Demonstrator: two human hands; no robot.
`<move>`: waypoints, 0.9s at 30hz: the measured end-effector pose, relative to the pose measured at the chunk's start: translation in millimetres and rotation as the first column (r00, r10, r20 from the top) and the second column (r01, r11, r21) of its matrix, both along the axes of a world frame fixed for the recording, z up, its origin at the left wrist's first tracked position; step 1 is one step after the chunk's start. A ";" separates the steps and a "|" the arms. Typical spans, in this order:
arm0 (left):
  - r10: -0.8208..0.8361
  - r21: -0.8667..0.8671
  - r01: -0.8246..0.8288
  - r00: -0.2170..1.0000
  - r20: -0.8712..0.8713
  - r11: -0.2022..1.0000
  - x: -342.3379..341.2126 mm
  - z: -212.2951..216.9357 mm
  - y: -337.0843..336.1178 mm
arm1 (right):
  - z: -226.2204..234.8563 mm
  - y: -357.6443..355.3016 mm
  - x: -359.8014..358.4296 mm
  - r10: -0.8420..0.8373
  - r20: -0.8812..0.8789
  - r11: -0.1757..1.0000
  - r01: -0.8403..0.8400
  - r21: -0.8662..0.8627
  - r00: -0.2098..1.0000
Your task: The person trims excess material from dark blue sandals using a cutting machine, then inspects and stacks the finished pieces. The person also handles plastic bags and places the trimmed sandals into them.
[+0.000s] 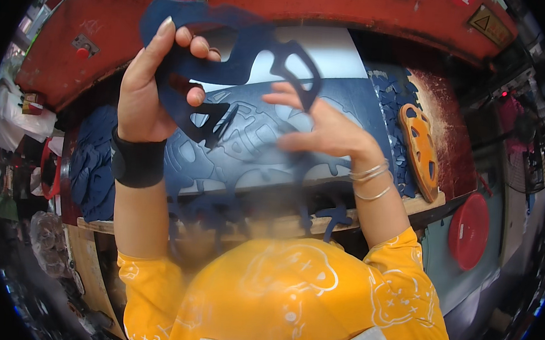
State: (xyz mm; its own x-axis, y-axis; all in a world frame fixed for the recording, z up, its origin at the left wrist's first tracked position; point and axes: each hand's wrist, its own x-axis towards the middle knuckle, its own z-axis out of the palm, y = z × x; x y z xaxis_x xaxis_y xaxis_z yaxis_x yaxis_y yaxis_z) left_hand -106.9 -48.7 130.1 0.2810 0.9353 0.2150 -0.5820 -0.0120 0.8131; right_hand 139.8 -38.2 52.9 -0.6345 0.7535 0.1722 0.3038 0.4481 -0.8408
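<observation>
navy cut-out piece (pixel 249 49) at 11 o'clock, red machine (pixel 284 3) at 12, orange plate (pixel 418 142) at 3, yellow shirt (pixel 332 307) at 6 — white outline print

Motion blurs the right hand (pixel 335 129), between 1 and 2 o'clock, too much to tell whether it touches the blue cut-out sheet (pixel 246 54). That sheet hides parts of the left hand's (pixel 145 91) fingers at 10 o'clock. Dark blue strips (pixel 331 218) smear toward 6, where the lower edge crops the yellow printed shirt (pixel 225 299); lettering on the warning plate (pixel 491 27), past 1, is too small to read
</observation>
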 end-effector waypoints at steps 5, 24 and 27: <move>-0.080 0.011 0.079 0.995 0.067 0.997 10.2 0.4 -1.4 | -7.0 -8.8 -53.7 0.205 -0.202 0.972 -0.175 0.158 0.958; 0.675 0.623 -0.328 0.571 -0.468 0.710 -58.1 1.6 1.9 | -50.4 -10.9 13.2 -0.350 0.227 0.936 0.328 0.130 0.909; 0.619 0.701 0.028 0.444 -0.648 0.713 -17.2 -44.6 3.0 | -52.4 -27.5 11.5 -0.312 0.396 0.949 0.264 0.173 0.864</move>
